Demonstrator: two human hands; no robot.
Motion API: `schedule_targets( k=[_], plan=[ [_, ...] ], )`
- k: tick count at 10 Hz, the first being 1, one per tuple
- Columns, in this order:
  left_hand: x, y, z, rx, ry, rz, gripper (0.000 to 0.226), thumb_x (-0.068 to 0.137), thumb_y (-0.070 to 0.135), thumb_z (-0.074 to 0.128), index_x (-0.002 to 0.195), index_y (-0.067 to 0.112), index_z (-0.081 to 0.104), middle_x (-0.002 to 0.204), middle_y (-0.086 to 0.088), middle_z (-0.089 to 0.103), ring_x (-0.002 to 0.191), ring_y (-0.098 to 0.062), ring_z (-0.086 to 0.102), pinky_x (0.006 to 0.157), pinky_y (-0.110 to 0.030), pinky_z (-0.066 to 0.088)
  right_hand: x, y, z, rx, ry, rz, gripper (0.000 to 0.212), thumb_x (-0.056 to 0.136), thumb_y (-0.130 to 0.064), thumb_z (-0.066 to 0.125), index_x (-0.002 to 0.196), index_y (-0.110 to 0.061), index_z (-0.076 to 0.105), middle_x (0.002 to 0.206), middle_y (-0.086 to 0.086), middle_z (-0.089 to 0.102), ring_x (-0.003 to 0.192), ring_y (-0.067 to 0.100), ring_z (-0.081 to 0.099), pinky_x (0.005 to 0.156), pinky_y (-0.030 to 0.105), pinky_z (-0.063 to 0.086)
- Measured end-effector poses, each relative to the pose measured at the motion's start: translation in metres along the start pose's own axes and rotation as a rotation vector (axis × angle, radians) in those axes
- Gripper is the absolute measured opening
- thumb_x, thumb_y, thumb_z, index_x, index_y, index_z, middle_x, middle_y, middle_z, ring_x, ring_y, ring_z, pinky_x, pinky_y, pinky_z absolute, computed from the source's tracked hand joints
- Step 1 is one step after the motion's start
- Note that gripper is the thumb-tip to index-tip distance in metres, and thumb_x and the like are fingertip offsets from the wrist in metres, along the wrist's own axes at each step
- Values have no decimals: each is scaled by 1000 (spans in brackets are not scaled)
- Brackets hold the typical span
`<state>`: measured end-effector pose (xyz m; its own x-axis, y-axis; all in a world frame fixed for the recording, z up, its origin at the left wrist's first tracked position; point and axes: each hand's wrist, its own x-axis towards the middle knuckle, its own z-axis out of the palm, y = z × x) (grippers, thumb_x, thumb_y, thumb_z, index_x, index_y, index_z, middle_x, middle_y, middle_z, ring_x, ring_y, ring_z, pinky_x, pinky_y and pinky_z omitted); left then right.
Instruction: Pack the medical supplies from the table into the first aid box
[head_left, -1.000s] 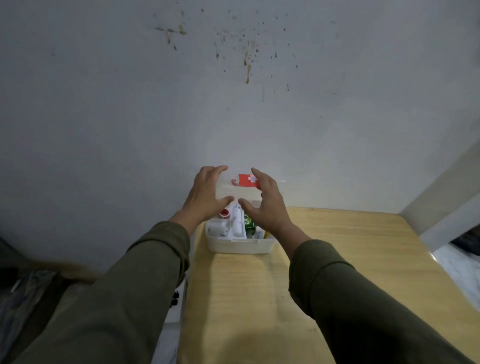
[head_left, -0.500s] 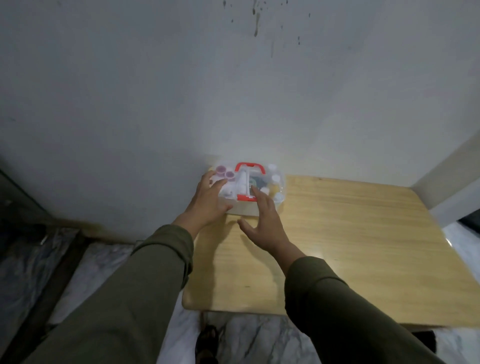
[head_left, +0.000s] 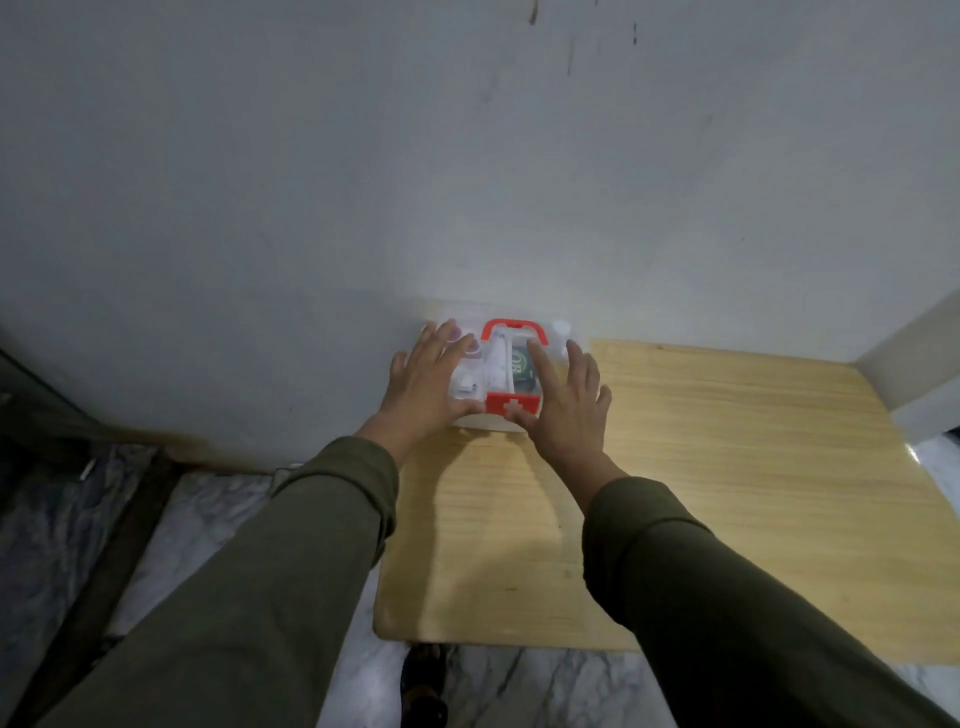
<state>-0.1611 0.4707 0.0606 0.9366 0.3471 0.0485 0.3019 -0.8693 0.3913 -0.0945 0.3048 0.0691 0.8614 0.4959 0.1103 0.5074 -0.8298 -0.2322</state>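
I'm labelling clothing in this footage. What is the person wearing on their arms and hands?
Both arms wear long, loose olive-green sleeves ending in plain cuffs at the wrists. The left hand and right hand are bare: no gloves, and no rings, watch or markings visible.

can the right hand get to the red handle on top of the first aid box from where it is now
Probably yes. The right hand lies flat on the first aid box, its index fingertip right beside the red handle, which is uncovered. The left hand sits off to the other side.

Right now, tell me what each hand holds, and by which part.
Nothing is gripped. The left hand and right hand lie flat on the first aid box lid.
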Motion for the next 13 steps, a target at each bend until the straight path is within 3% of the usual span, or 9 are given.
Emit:
schedule_targets(
  k=[2,5,10,11,12,13],
  plan=[
    [23,-8,-2,16,-81,31,95,81,53,63,150,27,4,161,2,-2,148,-21,-7,117,-48,5,25,4,7,-16,-71,-28,85,81,-50,63,147,-36,11,159,11,1,145,40,-8,115,58,13],
    [62,-16,-1,-11,-88,21,97,80,52,65,150,26,2,161,2,-5,148,-21,-9,117,-49,4,64,3,12,-6,-73,-35,80,83,-49,61,146,-36,13,159,9,0,146,39,-9,117,58,9],
    [74,-21,-3,1,-113,45,106,77,53,68,150,23,-2,161,0,-7,147,-22,-11,118,-47,4,75,13,9,-38,-119,-112,94,78,-52,66,148,-35,7,160,9,-5,146,37,-13,118,57,6],
    [62,-14,-2,-63,0,-24,109,70,54,73,149,23,5,160,-2,1,148,-23,-4,119,-46,9,66,17,3,28,-47,-150,92,77,-48,68,148,-36,9,160,9,-3,146,34,-11,118,58,9],
    [29,-10,10,-176,121,-155,96,76,57,66,148,20,15,158,-4,14,147,-24,9,118,-46,19,32,34,8,141,106,-214,83,78,-48,66,146,-38,20,159,8,11,147,29,5,116,46,14],
    [-38,-4,42,-167,170,-40,76,81,72,39,137,20,40,148,-2,31,142,-24,25,116,-34,20,-33,64,23,368,20,-277,68,77,-50,62,138,-48,32,152,-8,31,138,21,34,109,28,33]
  ],
)
